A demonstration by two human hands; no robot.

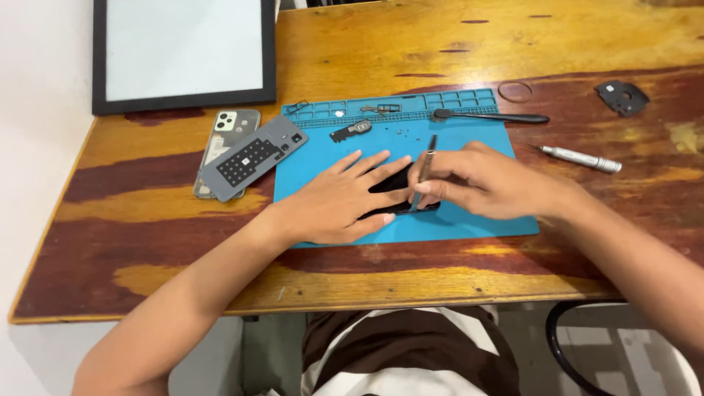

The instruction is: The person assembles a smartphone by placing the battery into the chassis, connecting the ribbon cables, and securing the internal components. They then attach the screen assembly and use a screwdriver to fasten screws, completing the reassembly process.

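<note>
Broadly, a wooden worktop (147,213) with streaked red and yellow grain carries everything, and a black-framed white board (183,51) lies at its far left corner. A blue silicone repair mat (469,227) sits in the middle, with a row of small tray compartments along its far edge.

On the mat lies a dark phone (396,183), its long axis running roughly left to right, mostly covered by the hands. The left hand (337,202) rests flat on it with fingers spread, pinning its left part. The right hand (477,180) comes in from the right, its grip pinched narrow around a slim metal tool (424,172) that stands nearly upright, tip down at the phone's near right edge. So the phone lies directly beneath both hands, the tool tip meeting it just right of the left fingertips.

Left of the mat, a grey back cover (253,158) with a grid of dark squares lies across a pale green phone shell (233,123). A black spudger-like tool (488,116) lies along the mat's far edge, a silver screwdriver (583,159) to the right on bare wood, a dark bracket piece (622,97) further out. Tiny screws (400,132) dot the mat.
</note>
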